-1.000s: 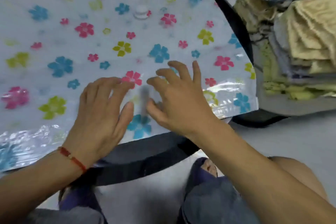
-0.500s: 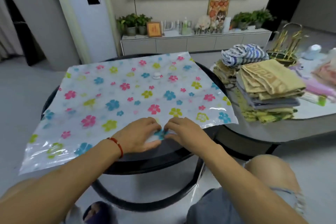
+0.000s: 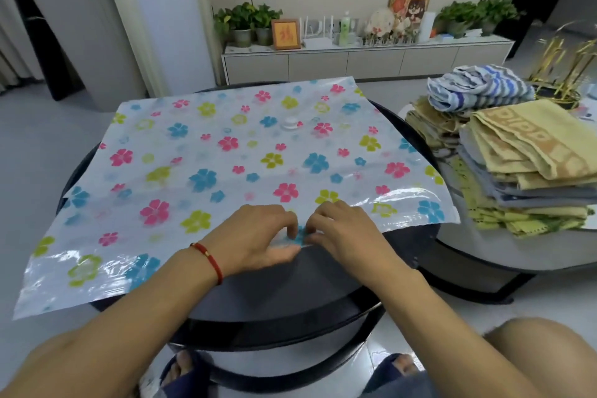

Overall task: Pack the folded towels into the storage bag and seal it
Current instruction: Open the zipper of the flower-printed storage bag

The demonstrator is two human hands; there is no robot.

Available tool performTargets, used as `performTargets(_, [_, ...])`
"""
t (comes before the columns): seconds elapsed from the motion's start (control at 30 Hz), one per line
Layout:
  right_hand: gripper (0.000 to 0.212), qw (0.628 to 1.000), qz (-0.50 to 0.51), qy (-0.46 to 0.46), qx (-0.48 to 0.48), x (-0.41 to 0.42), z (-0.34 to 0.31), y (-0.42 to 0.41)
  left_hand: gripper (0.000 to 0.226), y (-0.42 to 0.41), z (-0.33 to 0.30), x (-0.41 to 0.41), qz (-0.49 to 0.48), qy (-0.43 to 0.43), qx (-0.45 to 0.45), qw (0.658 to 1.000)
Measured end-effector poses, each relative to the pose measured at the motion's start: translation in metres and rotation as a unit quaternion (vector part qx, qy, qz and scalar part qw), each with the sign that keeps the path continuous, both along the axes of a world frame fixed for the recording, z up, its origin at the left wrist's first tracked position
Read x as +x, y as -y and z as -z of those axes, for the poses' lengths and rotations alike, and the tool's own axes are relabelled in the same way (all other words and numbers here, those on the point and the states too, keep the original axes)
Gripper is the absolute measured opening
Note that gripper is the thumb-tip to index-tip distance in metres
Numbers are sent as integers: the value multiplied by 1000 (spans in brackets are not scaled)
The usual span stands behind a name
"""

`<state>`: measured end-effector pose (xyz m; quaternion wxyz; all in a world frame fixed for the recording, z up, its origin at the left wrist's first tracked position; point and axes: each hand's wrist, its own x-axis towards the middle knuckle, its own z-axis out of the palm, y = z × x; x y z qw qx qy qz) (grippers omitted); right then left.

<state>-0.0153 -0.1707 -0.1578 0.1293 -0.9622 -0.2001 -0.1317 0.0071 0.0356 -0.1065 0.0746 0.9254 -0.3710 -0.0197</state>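
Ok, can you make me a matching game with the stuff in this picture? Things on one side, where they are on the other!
Things:
1. flowery bag
2. towel pile
3. red bracelet
4. white cap

Places:
A. on the left wrist
B. on the side table to the right
C. spread flat over the round black table
D. on top of the bag, toward its far side

Pairs: 1-C, 2-B, 3-A, 4-D
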Motion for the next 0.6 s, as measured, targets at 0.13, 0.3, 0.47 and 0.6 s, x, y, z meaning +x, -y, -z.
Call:
performTargets(0.13, [14,1000,8,15,16,4,3,-2,25,7,-1,8,-22,7,-3,1000])
performTargets(0.3, [16,997,20,-24,65,-1,-5,-2,23,10,-3,6,-34,-30,-23,999])
performTargets(0.47, [20,995,61,-25,71,-26,-21,0,19,8,-7,4,-38,-44,-42,997])
performTargets(0.6, [14,962,164,-47,212,-38,-37,-2,15,9,-7,2,-3,-17,0,1000])
